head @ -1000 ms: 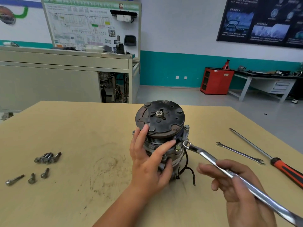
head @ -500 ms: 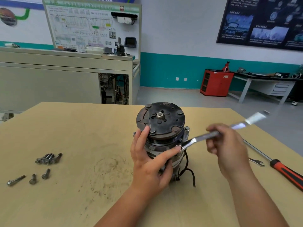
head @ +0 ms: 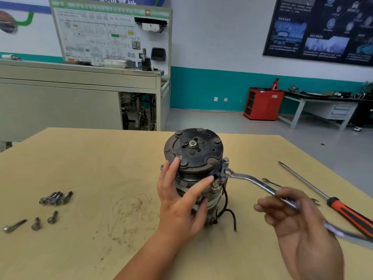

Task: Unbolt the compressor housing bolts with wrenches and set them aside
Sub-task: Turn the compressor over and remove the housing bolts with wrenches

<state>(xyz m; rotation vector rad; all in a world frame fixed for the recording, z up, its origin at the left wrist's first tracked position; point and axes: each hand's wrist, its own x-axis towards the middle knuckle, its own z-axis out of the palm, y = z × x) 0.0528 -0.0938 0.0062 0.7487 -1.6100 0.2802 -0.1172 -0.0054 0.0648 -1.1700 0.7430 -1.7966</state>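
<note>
The compressor (head: 196,158) stands upright on the wooden table (head: 101,168), its dark clutch plate facing up. My left hand (head: 181,201) grips its body from the near left side, thumb and fingers wrapped round the housing. My right hand (head: 298,225) holds the shaft of a long silver wrench (head: 250,181), whose ring end sits at a bolt on the housing's right flange. Another bolt head (head: 215,185) shows on the flange near my left fingertips. Several removed bolts (head: 55,198) lie in a cluster at the left, with three more (head: 36,222) nearer the table's front.
A smaller open-end wrench (head: 270,183) lies right of the compressor, partly behind my right hand. A long screwdriver with a red and black handle (head: 347,211) lies at the right edge. A black wire (head: 228,211) trails from the compressor's base.
My right hand has swung the wrench handle from up and away back down toward me, with the ring end now at the right flange bolt. My left hand has kept its grip.
</note>
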